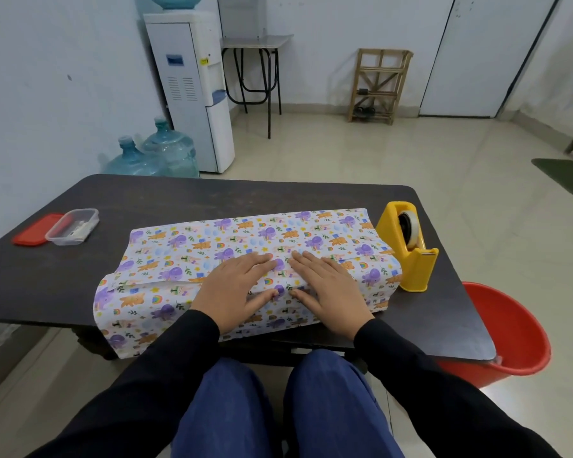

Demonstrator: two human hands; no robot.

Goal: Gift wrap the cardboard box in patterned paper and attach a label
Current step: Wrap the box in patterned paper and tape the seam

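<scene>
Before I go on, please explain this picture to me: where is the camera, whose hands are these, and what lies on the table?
There is no machine here: a person works with bare hands. The one picture comes from a camera worn on the head, looking forward and down, so the arms in dark sleeves reach in from the bottom edge. The left hand and right hand lie flat, side by side, pressing the patterned paper folded over a long box shape; the box itself is hidden. Nothing is gripped. On the dark table also stand a yellow tape dispenser to the right, and on the left a clear container beside a red lid.
</scene>
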